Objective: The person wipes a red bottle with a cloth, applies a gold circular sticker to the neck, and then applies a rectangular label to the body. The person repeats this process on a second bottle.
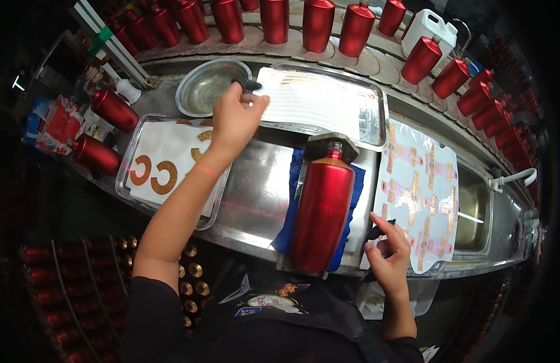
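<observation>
My left hand [240, 115] reaches over the near rim of a metal bowl [186, 91], beside white sheets [310, 100] in a metal tray. Its thumb and fingers are bent but apart; black coverings that look like finger cots [250, 85] show at some fingertips. In front of me a shiny red bottle [322, 218] lies on a blue cloth [286, 233], its neck in a dark holder [346, 148]. To its right, my right hand [392, 260] hovers by a decal sheet [407, 193], thumb and index finger apart, with a similar black covering [383, 231] between them.
A left tray [125, 175] holds gold C-shaped pieces [165, 176] on white paper. Red bottles [318, 27] line a curved conveyor [256, 45] behind, near a white jug [428, 33]. A sink [472, 209] with a white tap [513, 178] is at right; more bottles [50, 275] are racked below left.
</observation>
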`<action>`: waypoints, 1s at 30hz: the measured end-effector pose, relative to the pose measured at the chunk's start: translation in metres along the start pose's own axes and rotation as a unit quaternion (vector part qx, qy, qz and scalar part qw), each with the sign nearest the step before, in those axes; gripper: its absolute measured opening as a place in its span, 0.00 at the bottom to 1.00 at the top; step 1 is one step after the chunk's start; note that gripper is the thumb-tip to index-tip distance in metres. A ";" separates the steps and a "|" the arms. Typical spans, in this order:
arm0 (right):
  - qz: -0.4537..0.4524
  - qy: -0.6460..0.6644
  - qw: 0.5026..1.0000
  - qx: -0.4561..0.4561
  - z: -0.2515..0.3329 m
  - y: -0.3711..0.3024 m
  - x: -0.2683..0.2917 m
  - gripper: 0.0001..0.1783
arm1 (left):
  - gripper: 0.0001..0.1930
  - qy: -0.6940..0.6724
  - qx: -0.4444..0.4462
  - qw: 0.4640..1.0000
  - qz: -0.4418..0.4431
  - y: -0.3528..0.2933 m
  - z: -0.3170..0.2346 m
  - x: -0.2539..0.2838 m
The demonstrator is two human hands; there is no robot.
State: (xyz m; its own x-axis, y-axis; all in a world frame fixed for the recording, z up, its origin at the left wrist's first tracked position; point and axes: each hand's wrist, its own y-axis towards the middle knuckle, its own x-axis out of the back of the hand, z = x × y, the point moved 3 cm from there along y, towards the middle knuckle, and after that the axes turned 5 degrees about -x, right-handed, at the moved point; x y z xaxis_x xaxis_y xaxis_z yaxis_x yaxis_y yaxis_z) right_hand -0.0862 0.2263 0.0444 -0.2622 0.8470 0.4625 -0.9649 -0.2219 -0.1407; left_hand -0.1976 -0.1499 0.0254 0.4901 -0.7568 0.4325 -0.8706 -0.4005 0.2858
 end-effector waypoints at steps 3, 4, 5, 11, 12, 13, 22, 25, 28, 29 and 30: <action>-0.053 0.044 0.998 -0.001 -0.007 0.010 0.000 0.28 | 0.20 0.184 0.023 0.982 -0.025 0.065 0.041 -0.006; -0.062 0.058 0.996 -0.003 -0.010 0.013 -0.001 0.28 | 0.23 0.206 0.052 0.977 -0.001 0.079 0.052 -0.012; -0.070 0.056 0.996 0.005 -0.010 0.013 -0.003 0.28 | 0.24 0.220 0.058 0.974 -0.008 0.089 0.058 -0.017; -0.093 0.068 0.993 -0.033 -0.005 0.021 0.000 0.27 | 0.27 0.244 0.091 0.966 -0.003 0.108 0.073 -0.038; -0.091 0.080 0.992 -0.040 -0.004 0.023 0.001 0.27 | 0.27 0.235 0.087 0.968 -0.002 0.108 0.075 -0.038; -0.089 0.092 0.991 -0.047 -0.005 0.027 0.002 0.27 | 0.26 0.231 0.078 0.970 -0.002 0.108 0.077 -0.037; -0.081 0.004 0.995 0.051 0.020 0.058 0.027 0.28 | 0.18 0.286 -0.068 0.955 0.026 0.099 0.023 -0.032; -0.091 0.030 0.989 0.116 0.054 0.112 0.030 0.30 | 0.19 0.142 -0.134 0.972 0.132 0.085 -0.041 -0.055; 0.016 0.131 0.983 0.127 0.083 0.172 0.021 0.31 | 0.19 0.015 -0.222 0.949 0.222 0.052 -0.118 -0.084; 0.062 0.117 0.981 0.140 0.090 0.187 0.020 0.31 | 0.18 -0.007 -0.239 0.945 0.223 0.041 -0.141 -0.083; 0.115 0.099 0.979 0.138 0.093 0.193 0.019 0.30 | 0.17 -0.028 -0.256 0.941 0.219 0.032 -0.162 -0.081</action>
State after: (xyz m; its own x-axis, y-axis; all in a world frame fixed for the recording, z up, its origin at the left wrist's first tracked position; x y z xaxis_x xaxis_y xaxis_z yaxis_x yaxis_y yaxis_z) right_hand -0.2789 0.1541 0.1075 -0.4908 0.8301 0.2646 -0.8557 -0.5164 0.0332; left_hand -0.2578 -0.0180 0.1381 0.0728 -0.8233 0.5629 -0.8461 0.2478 0.4719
